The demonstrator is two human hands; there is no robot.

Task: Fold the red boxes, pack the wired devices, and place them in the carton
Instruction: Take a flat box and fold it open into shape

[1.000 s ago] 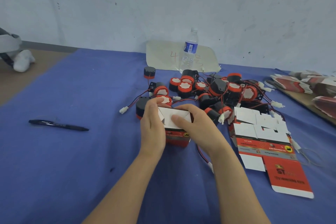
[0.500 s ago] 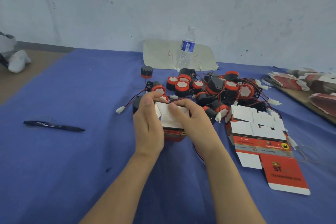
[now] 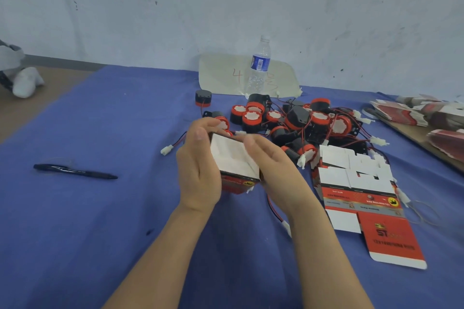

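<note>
1 red box, held in 2 hands above the blue cloth (image 3: 105, 221).
Left hand (image 3: 198, 170) and right hand (image 3: 278, 173) both clasp the red box (image 3: 236, 160) (white flaps up), its long axis slanting from 11 to 5 o'clock; wired devices (image 3: 296, 123) are piled at 1 o'clock.

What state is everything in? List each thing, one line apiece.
box, held in both hands, white top flaps partly folded
left hand, grips the box's left side
right hand, holds the box's right side
flat box, unfolded, lying on the cloth
devices, loose in a pile, unpacked
bottle, upright, capped
pen, lying flat
</note>
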